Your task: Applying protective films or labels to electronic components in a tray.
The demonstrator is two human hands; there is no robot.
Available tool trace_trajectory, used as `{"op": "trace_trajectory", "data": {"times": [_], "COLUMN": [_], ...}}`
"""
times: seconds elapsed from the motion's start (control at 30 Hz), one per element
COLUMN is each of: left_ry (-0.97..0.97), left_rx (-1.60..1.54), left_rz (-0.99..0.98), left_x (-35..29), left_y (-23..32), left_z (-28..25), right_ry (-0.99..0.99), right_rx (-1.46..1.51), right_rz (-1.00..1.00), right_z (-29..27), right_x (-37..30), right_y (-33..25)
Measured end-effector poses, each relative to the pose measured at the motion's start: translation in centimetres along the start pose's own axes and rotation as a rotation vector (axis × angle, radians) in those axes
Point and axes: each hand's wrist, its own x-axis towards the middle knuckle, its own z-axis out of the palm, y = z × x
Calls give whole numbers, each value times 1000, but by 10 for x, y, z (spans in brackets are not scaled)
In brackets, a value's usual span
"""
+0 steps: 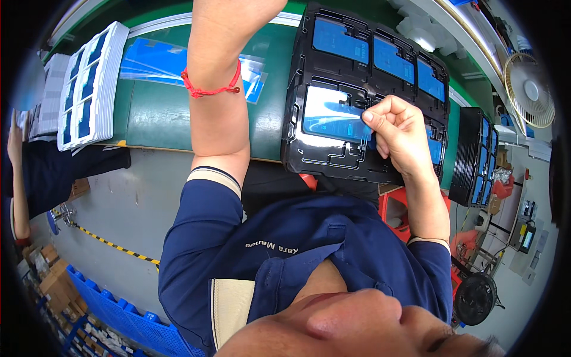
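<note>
My right hand is closed, thumb and forefinger pinching the edge of a shiny clear film. This film lies over a flat blue rectangular piece in the near left compartment of a black plastic tray. Several similar blue pieces sit in the tray's other compartments. My left arm, with a red cord bracelet, reaches up across the green bench. Only the base of my left hand shows at the top edge; its fingers are out of sight.
Loose clear and blue film sheets lie on the bench beside my left arm. A stack of white trays stands farther left, and stacked black trays at the right. Another person's arm shows at far left; a white fan at right.
</note>
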Motion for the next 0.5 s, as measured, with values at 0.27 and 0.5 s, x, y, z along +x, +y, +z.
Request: {"op": "trace_trajectory", "data": {"times": [0.27,0.5], "left_ry": [-78,-26], "left_rx": [131,-7], "left_rz": [22,15], "left_x": [3,2], "left_y": [-5,-4], "left_z": [-7,-1], "right_ry": [15,-11], "right_rx": [-63,-59], "right_rz": [-7,-21], "right_z": [3,0], "right_x": [-1,0], "right_y": [1,3]}}
